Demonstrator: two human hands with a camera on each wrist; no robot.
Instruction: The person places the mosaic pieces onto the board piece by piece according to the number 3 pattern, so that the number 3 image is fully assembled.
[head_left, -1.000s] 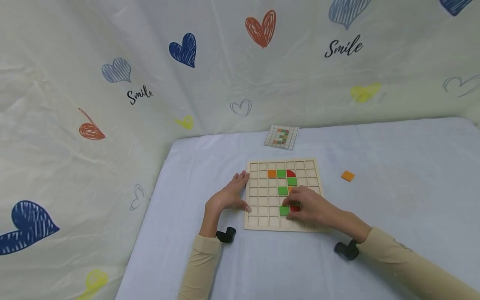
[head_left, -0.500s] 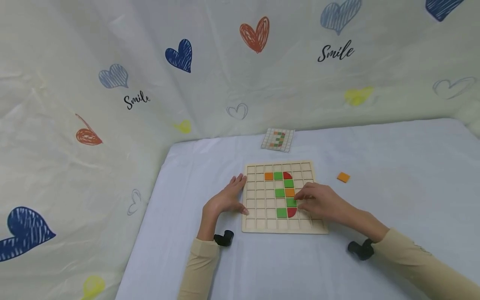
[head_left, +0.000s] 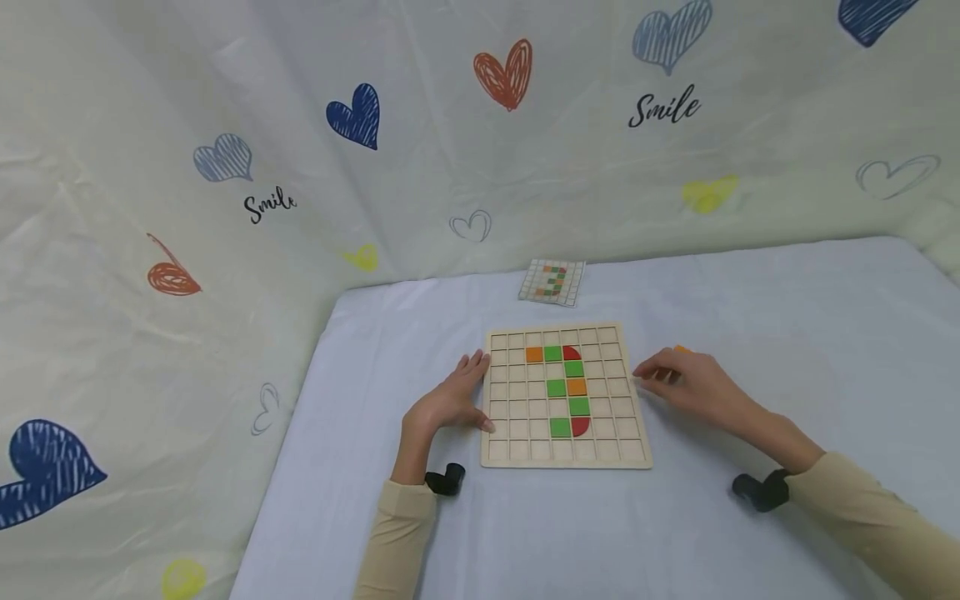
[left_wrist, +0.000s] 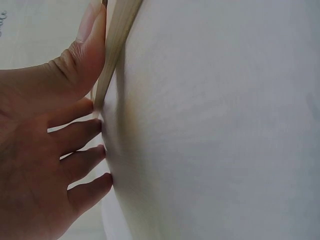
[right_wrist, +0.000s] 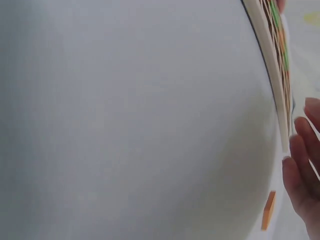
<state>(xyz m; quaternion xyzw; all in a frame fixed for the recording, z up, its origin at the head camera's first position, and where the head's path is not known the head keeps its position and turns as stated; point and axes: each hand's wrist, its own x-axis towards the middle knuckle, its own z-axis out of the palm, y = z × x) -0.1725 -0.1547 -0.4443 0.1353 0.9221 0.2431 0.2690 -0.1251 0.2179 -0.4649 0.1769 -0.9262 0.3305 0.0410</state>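
Note:
A wooden grid board lies flat, with several green square tiles, orange square tiles and two red quarter-round tiles set in its cells. At its left edge my left hand rests with fingers extended, the thumb against the rim. My right hand hovers just right of the board, its fingers loosely bent and nothing between them. Behind that hand, mostly hidden in the head view, a loose orange tile lies on the cloth; the right wrist view shows this orange tile below the fingertips.
A small pattern card showing a coloured grid lies beyond the board, near the back of the table. White cloth covers the tabletop. A curtain printed with hearts hangs behind and to the left. Black wrist cameras sit on both wrists.
My right hand has left the tiles at the board's lower middle and moved right, off the board toward the loose orange tile. The left hand stays at the board's left edge.

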